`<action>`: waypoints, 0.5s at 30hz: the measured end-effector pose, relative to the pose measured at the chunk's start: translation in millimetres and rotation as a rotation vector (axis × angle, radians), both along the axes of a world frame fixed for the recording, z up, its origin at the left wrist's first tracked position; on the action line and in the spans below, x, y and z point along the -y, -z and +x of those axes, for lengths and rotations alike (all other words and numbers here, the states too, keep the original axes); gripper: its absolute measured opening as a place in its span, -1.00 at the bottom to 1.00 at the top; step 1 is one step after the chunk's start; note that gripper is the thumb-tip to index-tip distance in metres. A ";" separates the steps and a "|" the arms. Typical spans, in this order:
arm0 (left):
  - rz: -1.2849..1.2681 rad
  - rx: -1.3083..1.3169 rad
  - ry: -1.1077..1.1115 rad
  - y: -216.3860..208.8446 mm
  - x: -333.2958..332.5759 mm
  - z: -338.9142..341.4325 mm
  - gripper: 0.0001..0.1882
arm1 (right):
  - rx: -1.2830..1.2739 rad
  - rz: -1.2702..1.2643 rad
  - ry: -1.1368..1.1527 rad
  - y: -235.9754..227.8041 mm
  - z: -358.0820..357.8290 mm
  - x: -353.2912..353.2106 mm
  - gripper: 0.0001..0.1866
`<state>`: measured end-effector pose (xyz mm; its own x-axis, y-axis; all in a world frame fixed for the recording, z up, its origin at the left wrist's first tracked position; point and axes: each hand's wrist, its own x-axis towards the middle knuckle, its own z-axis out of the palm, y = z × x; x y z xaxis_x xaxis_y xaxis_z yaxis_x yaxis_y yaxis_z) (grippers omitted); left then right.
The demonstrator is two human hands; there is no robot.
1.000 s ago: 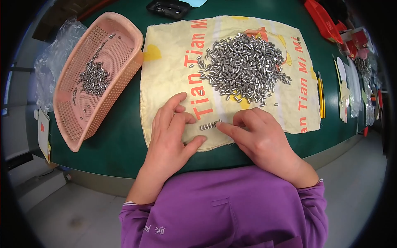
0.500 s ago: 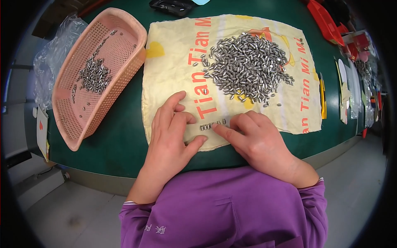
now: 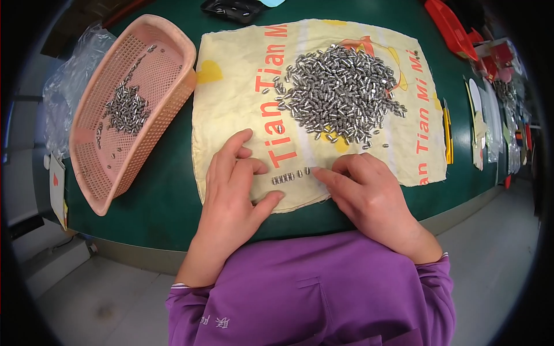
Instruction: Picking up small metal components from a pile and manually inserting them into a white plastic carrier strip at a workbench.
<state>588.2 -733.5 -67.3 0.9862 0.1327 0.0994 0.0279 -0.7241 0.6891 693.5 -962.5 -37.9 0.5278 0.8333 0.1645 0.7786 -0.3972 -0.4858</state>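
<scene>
A short row of small shiny metal pins (image 3: 283, 179) lies on the near edge of a cream printed cloth (image 3: 231, 109). Several sit side by side, and two lie spaced apart at the row's right end. My left hand (image 3: 234, 181) rests on the cloth left of the row, fingers spread and curved, thumb below the pins, holding nothing. At the right end, my right hand (image 3: 366, 187) has one finger stretched out, its tip beside the last pin; its other fingers are bent. Beyond both hands, a large heap of the same pins (image 3: 340, 92) covers the cloth's middle.
A pink perforated plastic basket (image 3: 179, 63) holding more pins stands tilted at the left, with clear plastic bags (image 3: 72, 81) behind it. A black tray (image 3: 234, 8) lies at the far edge. Red bins (image 3: 453, 29) and a yellow tool (image 3: 448, 135) are to the right on the green table.
My right fingertip has drawn back rightward from over the row to its right end, uncovering the pins. The two right-hand pins now show apart. My left hand keeps nearly the same pose.
</scene>
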 end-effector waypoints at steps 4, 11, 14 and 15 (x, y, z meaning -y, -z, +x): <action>0.006 0.002 0.000 -0.3 0.5 0.4 -0.52 | -0.027 0.011 -0.006 2.5 -1.3 -1.9 -0.54; 0.006 0.008 0.007 0.0 0.6 0.8 -0.53 | -0.032 -0.002 -0.033 1.9 -0.5 -6.0 -0.55; 0.007 0.007 0.008 -0.7 0.5 0.5 -0.54 | -0.022 0.003 -0.048 3.1 -0.1 -8.0 -0.55; 0.005 0.008 0.009 -0.7 0.3 0.3 -0.54 | -0.022 0.003 -0.048 3.4 -0.2 -8.4 -0.55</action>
